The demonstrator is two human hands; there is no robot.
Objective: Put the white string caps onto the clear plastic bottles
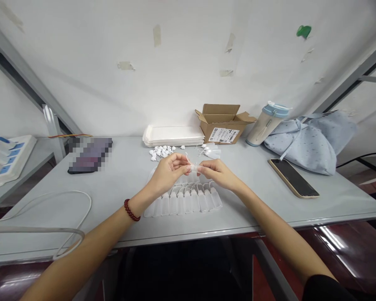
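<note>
My left hand [167,172] and my right hand [217,172] meet above the middle of the grey table [122,184]. Both pinch the same small clear plastic bottle [194,167], one at each end. A red bead bracelet sits on my left wrist. Directly below the hands lies a row of several clear small bottles [184,200], side by side. Behind the hands are a heap of small white caps [161,151] and a few more clear bottles with strings [210,150].
A stack of white trays [172,136] and an open cardboard box [222,123] stand at the wall. To the right are a tumbler [266,124], a blue cloth bag [310,140] and a phone [293,177]. A dark blurred object [89,155] and clear tubing [50,225] lie left.
</note>
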